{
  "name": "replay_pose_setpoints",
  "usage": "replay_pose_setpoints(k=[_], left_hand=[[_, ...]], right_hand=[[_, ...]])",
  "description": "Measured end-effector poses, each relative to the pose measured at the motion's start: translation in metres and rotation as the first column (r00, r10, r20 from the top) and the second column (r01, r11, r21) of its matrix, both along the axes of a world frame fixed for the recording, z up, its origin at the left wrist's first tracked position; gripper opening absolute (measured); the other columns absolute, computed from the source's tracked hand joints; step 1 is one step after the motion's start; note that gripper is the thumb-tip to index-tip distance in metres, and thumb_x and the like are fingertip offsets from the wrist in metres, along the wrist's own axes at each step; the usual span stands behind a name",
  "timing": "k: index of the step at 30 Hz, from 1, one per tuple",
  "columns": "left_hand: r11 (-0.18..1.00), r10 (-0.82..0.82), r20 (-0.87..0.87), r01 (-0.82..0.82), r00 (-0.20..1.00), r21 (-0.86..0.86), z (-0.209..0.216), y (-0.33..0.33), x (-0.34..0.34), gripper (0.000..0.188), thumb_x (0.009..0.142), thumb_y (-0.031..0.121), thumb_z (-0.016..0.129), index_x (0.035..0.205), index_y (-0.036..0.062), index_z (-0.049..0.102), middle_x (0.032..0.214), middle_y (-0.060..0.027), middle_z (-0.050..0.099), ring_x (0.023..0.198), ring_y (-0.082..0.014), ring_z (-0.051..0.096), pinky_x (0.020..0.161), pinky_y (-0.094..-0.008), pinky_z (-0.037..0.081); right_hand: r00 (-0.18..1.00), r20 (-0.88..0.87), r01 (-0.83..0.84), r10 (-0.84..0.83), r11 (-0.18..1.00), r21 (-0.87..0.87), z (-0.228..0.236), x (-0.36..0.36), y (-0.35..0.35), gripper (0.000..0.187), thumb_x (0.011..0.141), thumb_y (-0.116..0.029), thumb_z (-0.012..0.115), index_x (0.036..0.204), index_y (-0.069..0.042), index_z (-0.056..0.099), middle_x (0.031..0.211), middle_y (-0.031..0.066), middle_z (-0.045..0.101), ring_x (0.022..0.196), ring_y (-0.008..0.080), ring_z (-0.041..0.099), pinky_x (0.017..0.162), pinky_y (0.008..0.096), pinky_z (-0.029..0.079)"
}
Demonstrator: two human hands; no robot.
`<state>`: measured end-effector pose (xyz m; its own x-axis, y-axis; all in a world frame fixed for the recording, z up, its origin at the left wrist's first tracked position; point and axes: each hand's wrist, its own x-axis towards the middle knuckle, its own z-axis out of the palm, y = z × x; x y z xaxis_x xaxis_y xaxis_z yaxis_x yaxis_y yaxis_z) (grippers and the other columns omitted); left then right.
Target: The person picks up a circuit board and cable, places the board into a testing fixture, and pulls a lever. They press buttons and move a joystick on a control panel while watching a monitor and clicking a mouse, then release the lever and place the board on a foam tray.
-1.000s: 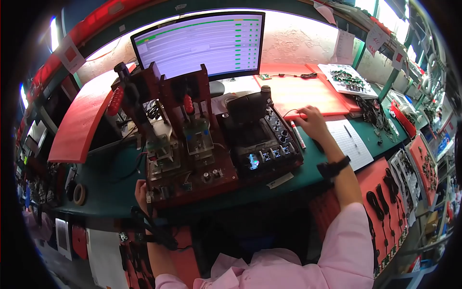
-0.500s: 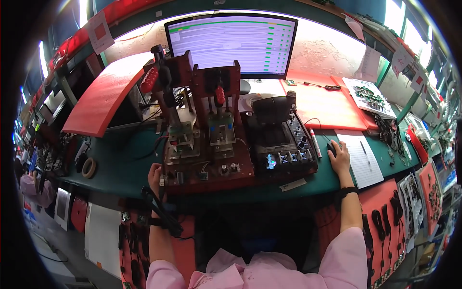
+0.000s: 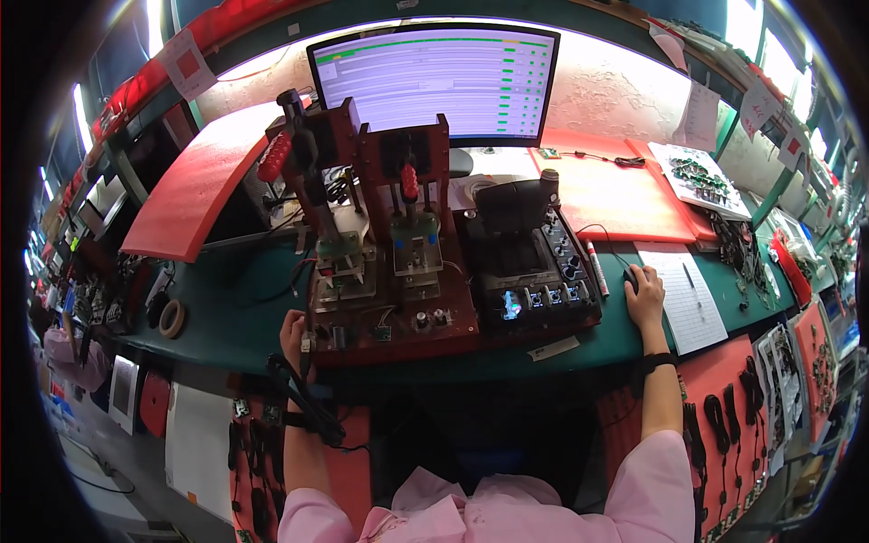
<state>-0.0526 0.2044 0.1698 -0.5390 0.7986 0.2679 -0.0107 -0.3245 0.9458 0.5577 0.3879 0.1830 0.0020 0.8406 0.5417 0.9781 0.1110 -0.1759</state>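
My right hand rests closed over a black computer mouse on the green bench, with a dark band at its wrist. At the left front corner of a dark red test fixture, the curled fingers of my left hand hold a black cable. The cable's coiled bundle hangs in front of my forearm, and its plug shows beside the fingers. Part of that hand is hidden behind the cable. Two toggle clamps with red handles stand on the fixture.
A monitor stands behind the fixture. To its right sits a black device with knobs, then a marker and a lined sheet with a pen. Tape lies left. Coiled cables rest on red foam below the bench edge.
The whole view has shifted slightly. Both hands stay in place, the right on the mouse and the left with the cable at the fixture's corner.
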Motion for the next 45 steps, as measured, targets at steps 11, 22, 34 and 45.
replay_pose_setpoints(k=[11,22,34,45], left_hand=[[1.000,-0.008,-0.023,0.008,1.000,-0.002,0.007,-0.002,0.003,0.016,0.095,0.013,0.044,0.082,0.0047,0.049,0.067,0.0046,0.041,0.060,-0.0022,0.037,0.054,-0.0191,0.031],[1.000,-0.002,-0.053,0.002,0.999,0.000,0.004,-0.001,0.000,0.016,0.094,0.013,0.044,0.082,0.0049,0.050,0.067,0.0049,0.040,0.059,-0.0019,0.037,0.053,-0.0192,0.031],[1.000,0.013,-0.047,-0.013,0.999,0.002,0.010,-0.002,0.008,0.015,0.093,0.012,0.045,0.081,0.0044,0.049,0.068,0.0042,0.041,0.060,-0.0023,0.038,0.054,-0.0191,0.031],[1.000,0.026,-0.027,-0.026,0.999,0.007,-0.005,0.003,-0.006,0.013,0.092,0.010,0.046,0.081,0.0035,0.050,0.067,0.0048,0.040,0.062,-0.0023,0.037,0.055,-0.0197,0.030]], right_hand=[[0.999,-0.007,-0.037,0.037,0.999,0.011,-0.006,0.004,0.004,0.040,0.083,-0.025,0.061,0.123,-0.016,0.058,0.122,0.0131,0.051,0.106,0.0332,0.051,0.089,0.0450,0.042],[0.999,-0.016,-0.051,0.052,0.998,0.032,-0.004,0.002,0.002,0.040,0.083,-0.022,0.062,0.121,-0.015,0.059,0.120,0.0129,0.052,0.105,0.0336,0.051,0.090,0.0440,0.041],[0.998,-0.028,-0.058,0.058,0.998,0.008,-0.002,0.001,0.001,0.039,0.083,-0.022,0.062,0.121,-0.014,0.059,0.120,0.0141,0.051,0.107,0.0346,0.050,0.092,0.0439,0.041],[0.998,0.021,-0.054,0.054,0.999,0.005,-0.003,0.002,0.008,0.040,0.083,-0.023,0.060,0.122,-0.015,0.058,0.121,0.0147,0.051,0.107,0.0336,0.051,0.090,0.0443,0.042]])
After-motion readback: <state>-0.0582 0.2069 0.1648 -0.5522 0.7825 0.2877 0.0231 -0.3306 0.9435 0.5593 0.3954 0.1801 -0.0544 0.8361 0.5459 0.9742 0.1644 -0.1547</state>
